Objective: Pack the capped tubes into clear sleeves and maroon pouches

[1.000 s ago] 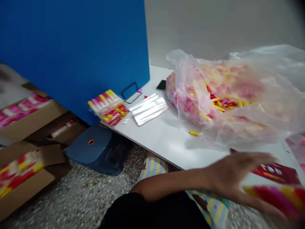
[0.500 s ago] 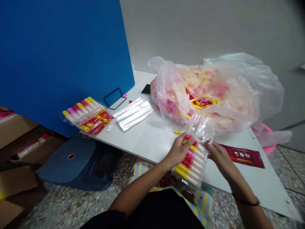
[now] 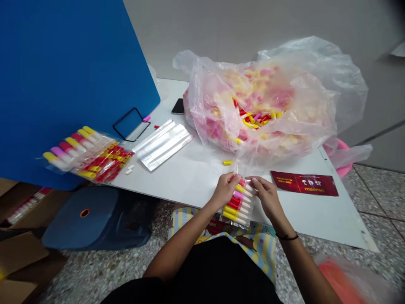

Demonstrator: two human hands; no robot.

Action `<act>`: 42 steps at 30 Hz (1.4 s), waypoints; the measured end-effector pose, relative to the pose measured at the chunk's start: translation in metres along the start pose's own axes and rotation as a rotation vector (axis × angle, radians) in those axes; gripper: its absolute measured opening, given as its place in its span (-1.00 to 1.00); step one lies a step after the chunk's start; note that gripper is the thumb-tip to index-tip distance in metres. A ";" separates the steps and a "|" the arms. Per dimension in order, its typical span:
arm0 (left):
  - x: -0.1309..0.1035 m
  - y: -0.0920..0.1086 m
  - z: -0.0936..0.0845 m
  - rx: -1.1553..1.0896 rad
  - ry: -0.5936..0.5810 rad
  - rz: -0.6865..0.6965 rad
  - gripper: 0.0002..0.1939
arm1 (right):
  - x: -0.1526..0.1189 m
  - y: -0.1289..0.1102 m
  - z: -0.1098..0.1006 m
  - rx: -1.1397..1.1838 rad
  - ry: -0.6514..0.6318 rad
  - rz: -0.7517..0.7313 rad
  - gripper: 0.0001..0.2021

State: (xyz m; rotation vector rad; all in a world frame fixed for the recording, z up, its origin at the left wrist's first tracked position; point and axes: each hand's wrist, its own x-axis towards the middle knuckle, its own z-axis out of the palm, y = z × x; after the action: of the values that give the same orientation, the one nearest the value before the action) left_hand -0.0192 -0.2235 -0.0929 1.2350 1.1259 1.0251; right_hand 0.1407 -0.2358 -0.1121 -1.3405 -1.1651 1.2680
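My left hand (image 3: 226, 188) is closed on the left upper edge of a clear plastic packet (image 3: 249, 202). Inside the packet lies a row of pale sticks with red, yellow and pink ends. At its upper right edge, the fingertips of my right hand (image 3: 264, 191) pinch the plastic, with a thin whitish strip showing at them. The packet is over the table's front edge, above my lap. Beyond my hands, a single yellow tube piece (image 3: 227, 162) lies on the white table (image 3: 190, 181).
Behind stands a large translucent bag (image 3: 202, 101) full of coloured tubes. Leftward are silvery packets (image 3: 163, 143), filled packets (image 3: 95, 156), a wire stand (image 3: 133, 124) and a phone (image 3: 178, 106). A red card (image 3: 305, 184) lies right. Below left is a blue stool (image 3: 82, 223).
The view has shifted, so the scene sits differently in it. The clear flap above the packet no longer stands spread out, and my right fingertips now pinch at the packet's upper edge.
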 end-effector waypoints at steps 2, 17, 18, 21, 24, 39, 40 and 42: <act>0.000 -0.004 0.003 0.083 0.013 0.025 -0.68 | -0.001 0.008 0.004 0.030 0.059 -0.007 -0.61; -0.002 -0.004 -0.002 0.835 -0.159 0.192 -0.63 | -0.002 0.013 0.015 0.242 0.188 -0.094 -0.69; -0.003 -0.004 -0.002 0.878 -0.174 0.228 -0.62 | -0.002 0.012 0.014 0.237 0.162 -0.104 -0.69; -0.006 -0.004 -0.001 0.968 -0.227 0.311 -0.61 | -0.002 0.010 0.012 0.227 0.108 -0.100 -0.70; -0.005 -0.006 0.001 1.045 -0.294 0.386 -0.61 | 0.000 0.013 0.009 0.244 0.106 -0.043 -0.69; -0.007 0.014 0.015 -0.082 0.185 0.091 -0.52 | -0.013 -0.013 0.012 -0.254 0.516 -0.415 -0.72; -0.012 0.024 0.019 -0.123 0.224 0.096 -0.52 | -0.022 -0.016 0.014 -0.296 0.515 -0.465 -0.67; -0.025 0.042 0.027 -0.138 0.145 0.153 -0.53 | -0.039 -0.019 0.019 -0.293 0.341 -0.489 -0.55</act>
State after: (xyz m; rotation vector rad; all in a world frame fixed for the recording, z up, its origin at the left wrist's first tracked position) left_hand 0.0035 -0.2495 -0.0492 1.1644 1.0625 1.3042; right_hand 0.1197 -0.2715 -0.0890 -1.3055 -1.3559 0.5120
